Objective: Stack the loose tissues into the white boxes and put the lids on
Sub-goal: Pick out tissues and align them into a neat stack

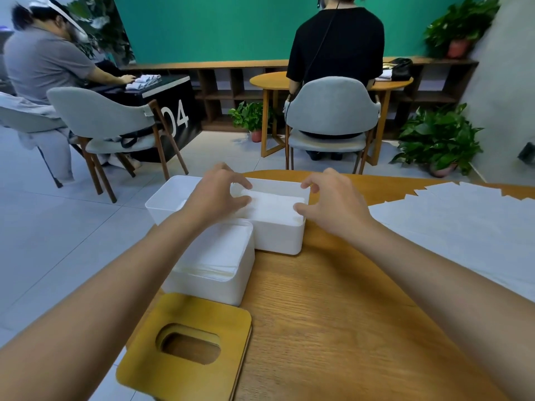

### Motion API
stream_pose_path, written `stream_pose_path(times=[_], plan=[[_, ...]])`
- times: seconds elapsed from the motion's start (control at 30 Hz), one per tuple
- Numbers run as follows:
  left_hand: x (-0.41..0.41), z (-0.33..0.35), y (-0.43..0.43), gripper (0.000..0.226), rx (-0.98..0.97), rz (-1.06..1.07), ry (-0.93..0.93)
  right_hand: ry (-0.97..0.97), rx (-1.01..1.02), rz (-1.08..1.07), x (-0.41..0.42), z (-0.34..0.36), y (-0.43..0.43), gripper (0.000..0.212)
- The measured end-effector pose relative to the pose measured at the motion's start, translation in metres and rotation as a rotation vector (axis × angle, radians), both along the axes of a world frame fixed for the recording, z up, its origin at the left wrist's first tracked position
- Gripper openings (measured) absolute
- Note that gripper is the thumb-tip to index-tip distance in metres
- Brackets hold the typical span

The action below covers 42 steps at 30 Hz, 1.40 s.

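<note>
The middle white box (278,233) stands on the wooden tabletop (333,299), with a tissue stack (272,202) lying flat inside it, close under the rim. The left hand (217,195) hovers over the box's left end and the right hand (330,204) over its right end. Each grip stands wide, thumb apart from curved fingers, pinching nothing that shows; I cannot tell whether the fingertips touch the paper. The loose tissues (463,227) fan out to the right of that box. A second box (214,270), already full, sits just nearer than it, a third box (170,198) is at its left side, and the wooden lid (188,342) lies nearer still. The tissues are probably feather-light, limp and quick to crease, so take them lightly at both short ends. The lid looks stiff and is best held by its edges.
</note>
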<state>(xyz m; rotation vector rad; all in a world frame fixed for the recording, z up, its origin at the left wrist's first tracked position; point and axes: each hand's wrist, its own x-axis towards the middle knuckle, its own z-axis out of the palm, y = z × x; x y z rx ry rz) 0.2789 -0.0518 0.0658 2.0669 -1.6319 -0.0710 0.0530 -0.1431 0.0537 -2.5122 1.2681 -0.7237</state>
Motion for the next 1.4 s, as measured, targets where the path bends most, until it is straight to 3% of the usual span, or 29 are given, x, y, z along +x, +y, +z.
stream_pose_path(times=[0.2, 0.43, 0.6, 0.77, 0.97, 1.2, 1.4], plan=[[-0.062, 0.009, 0.002, 0.026, -0.071, -0.211, -0.009, -0.161, 0.027, 0.079, -0.055, -0.008, 0.015, 0.036], [-0.158, -0.01, -0.013, 0.026, 0.001, -0.416, 0.024, -0.179, 0.13, -0.028, -0.155, -0.031, 0.023, 0.025], [-0.219, -0.046, -0.034, 0.029, 0.081, -0.513, 0.051, -0.072, 0.177, -0.13, -0.224, -0.051, 0.017, 0.024], [-0.265, -0.08, -0.05, 0.043, 0.11, -0.534, 0.129, 0.091, 0.166, -0.146, -0.273, -0.072, 0.02, 0.036], [-0.294, -0.108, -0.053, 0.051, 0.103, -0.541, 0.16, 0.089, 0.156, -0.112, -0.284, -0.087, 0.023, 0.044], [-0.279, -0.108, -0.041, 0.056, -0.024, -0.484, -0.012, 0.051, 0.131, -0.074, -0.269, -0.08, 0.024, 0.048], [-0.27, -0.114, -0.033, 0.022, -0.234, -0.537, -0.088, 0.026, 0.065, -0.019, -0.255, -0.085, 0.019, 0.046]])
